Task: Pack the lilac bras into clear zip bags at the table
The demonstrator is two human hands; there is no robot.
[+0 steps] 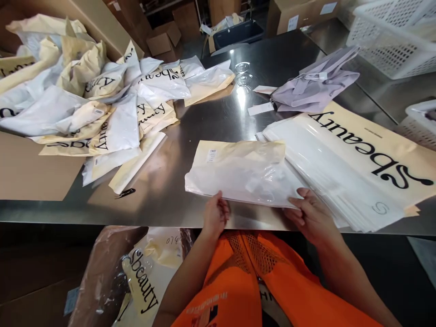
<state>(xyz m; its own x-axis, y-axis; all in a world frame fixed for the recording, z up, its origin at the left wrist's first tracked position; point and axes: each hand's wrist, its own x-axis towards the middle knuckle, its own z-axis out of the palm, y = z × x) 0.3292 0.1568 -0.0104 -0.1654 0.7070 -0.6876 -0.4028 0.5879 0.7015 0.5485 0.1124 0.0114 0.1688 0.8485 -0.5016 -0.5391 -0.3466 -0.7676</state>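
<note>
A flat packed plastic bag (pixel 235 175), white below and cream above with a small label, lies on the steel table in front of me. My left hand (pixel 216 212) is closed at its near edge, thumb against the edge and fingers curled below. My right hand (pixel 308 210) pinches the near right corner between thumb and fingers. Just right of this bag is a stack of flat white and cream bags (pixel 334 177), the top one printed with black lettering. Beyond the stack lies a folded grey-lilac garment (pixel 316 84) with white tags (pixel 260 108) attached.
Many filled bags (pixel 102 91) are heaped at the left beside cardboard (pixel 37 168). White baskets (pixel 395 41) stand at the far right. A small black item (pixel 126 193) lies near the table's front edge. Below the edge, a clear-lined container holds more printed bags (pixel 145 277).
</note>
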